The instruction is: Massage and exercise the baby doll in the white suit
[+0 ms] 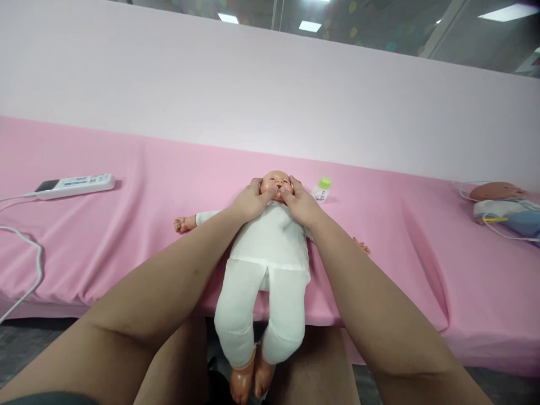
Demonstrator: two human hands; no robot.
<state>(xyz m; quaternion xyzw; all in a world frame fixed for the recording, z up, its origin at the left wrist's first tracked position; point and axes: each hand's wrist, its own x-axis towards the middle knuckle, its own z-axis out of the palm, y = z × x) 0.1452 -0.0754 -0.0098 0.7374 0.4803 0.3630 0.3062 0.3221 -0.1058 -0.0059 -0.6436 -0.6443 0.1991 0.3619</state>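
A baby doll [266,247] in white clothing is laid on its back across the pink-covered desk [126,225], head away from the viewer, legs hanging over the near edge. Its face is framed on both sides: the left hand [252,201] is pressed to one cheek and the right hand [300,203] to the other, thumbs set near the mouth. Neither grip is clenched around anything; the fingers are spread flat against the head, touching rather than grasping.

Since the legs overhang the edge, the doll could be dragged toward the floor if the head were pushed or released unevenly. The loose cloth could also be bunched under it by sideways pressure.

A small bottle with a green cap [322,189] lies just beside the right hand and could be knocked over by it. A white remote-like device [75,185] with a cable [29,264] lies well apart at the left; a second doll [504,205] lies far right. Nothing stands between the hands and the face.
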